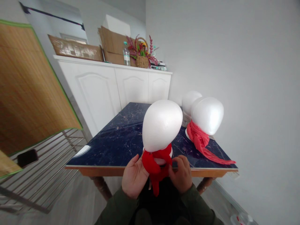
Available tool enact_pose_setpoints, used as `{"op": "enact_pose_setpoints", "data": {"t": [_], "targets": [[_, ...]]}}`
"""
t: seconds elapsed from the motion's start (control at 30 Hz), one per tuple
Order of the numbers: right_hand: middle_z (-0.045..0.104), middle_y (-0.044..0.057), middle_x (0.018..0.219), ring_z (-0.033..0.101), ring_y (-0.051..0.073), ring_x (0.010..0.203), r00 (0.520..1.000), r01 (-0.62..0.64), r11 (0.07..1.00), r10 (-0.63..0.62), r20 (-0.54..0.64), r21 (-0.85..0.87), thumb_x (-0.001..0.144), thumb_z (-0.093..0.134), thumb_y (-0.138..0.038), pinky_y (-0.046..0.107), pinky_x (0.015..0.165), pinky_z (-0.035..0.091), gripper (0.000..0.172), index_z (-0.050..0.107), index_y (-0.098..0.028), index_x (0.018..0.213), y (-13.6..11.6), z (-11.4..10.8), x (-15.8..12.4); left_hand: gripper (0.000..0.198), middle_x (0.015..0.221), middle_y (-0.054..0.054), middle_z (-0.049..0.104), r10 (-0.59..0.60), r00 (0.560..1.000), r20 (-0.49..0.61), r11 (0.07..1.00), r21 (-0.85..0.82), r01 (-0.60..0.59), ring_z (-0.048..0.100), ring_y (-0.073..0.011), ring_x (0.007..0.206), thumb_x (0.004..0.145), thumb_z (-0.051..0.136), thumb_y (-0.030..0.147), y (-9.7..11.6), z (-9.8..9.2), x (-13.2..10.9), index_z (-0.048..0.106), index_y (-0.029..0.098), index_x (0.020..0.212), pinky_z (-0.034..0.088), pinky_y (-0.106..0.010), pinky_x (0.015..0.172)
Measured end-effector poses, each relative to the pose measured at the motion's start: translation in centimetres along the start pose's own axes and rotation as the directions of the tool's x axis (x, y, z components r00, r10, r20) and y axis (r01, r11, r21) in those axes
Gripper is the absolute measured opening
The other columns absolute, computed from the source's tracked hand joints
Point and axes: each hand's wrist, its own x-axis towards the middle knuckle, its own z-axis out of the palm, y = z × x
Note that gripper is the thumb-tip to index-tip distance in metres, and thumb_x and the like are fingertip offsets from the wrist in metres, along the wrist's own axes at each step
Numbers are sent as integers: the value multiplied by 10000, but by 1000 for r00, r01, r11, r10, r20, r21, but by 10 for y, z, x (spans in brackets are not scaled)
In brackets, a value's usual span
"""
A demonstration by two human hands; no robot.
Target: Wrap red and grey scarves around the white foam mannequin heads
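A white foam head (161, 125) stands at the near edge of a dark blue marble-patterned table (117, 140). Around its neck is a red scarf (156, 168), knotted and hanging down over the table's edge. My left hand (133, 176) is closed on the scarf's left side. My right hand (181, 173) pinches the scarf on its right side. Both hands sit just below the foam head.
A second foam head (207, 115) with a reddish-pink scarf (202, 143) stands at the right, a third foam head (191, 101) behind it. White cabinets (112, 87) carry cardboard, a bottle (126, 54) and a flower basket (142, 53). A metal rack (47, 175) with a bamboo mat stands left.
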Motion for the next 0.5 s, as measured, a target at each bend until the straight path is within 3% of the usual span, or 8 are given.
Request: {"op": "enact_pose_setpoints", "data": {"t": [0.1, 0.17, 0.23, 0.3, 0.37, 0.43, 0.5], "targets": [[579, 103, 1025, 514, 258, 975, 960, 71, 970, -130, 250, 232, 645, 621, -217, 396, 876, 409, 395, 588, -188, 1038, -34, 6, -2, 468, 1168, -164, 596, -30, 1000, 6, 999, 42, 30, 550, -235, 1112, 913, 249, 261, -8, 15, -5, 369, 64, 1320, 421, -425, 972], [614, 81, 968, 541, 247, 923, 909, -24, 921, -142, 392, 389, 624, 660, -257, 372, 844, 422, 350, 628, -195, 966, -48, 13, -1, 465, 1176, -158, 591, -20, 1000, -2, 998, 54, 21, 549, -236, 1113, 912, 252, 258, -10, 20, -6, 366, 71, 1321, 420, -427, 974], [632, 49, 842, 563, 216, 815, 888, -211, 839, -50, 456, 502, 636, 654, -270, 340, 771, 440, 197, 645, -195, 818, -53, 19, 2, 452, 1156, -151, 602, -21, 1000, -19, 998, 53, 22, 561, -232, 1094, 911, 254, 248, -10, 21, -6, 385, 72, 1305, 430, -423, 964], [617, 19, 716, 555, 175, 686, 854, -442, 655, 100, 511, 612, 660, 622, -287, 307, 684, 442, 119, 622, -188, 727, -49, 21, 4, 434, 1108, -147, 625, -35, 998, -48, 999, 37, 37, 587, -223, 1051, 909, 253, 232, -6, 18, -5, 416, 68, 1276, 449, -410, 942], [572, -3, 601, 521, 145, 589, 791, -606, 382, 197, 579, 698, 663, 600, -322, 279, 614, 425, 137, 590, -185, 668, -38, 15, 5, 415, 1055, -138, 647, -61, 995, -77, 998, 30, 63, 613, -212, 998, 905, 260, 211, 0, 14, -3, 441, 67, 1250, 470, -395, 913], [471, -38, 472, 452, 113, 487, 750, -658, 151, 218, 625, 738, 634, 611, -354, 260, 564, 402, 175, 558, -187, 623, -24, 1, 5, 401, 1013, -127, 660, -66, 993, -97, 997, 43, 71, 631, -203, 953, 897, 276, 186, 7, 10, -2, 449, 68, 1238, 490, -378, 881], [346, -82, 386, 331, 73, 380, 716, -691, 69, 201, 668, 720, 591, 651, -395, 242, 500, 361, 233, 558, -189, 645, -7, -20, 4, 398, 1000, -117, 664, -61, 992, -112, 995, 72, 69, 639, -199, 928, 885, 296, 169, 13, 8, -1, 444, 73, 1242, 504, -364, 855]]}}
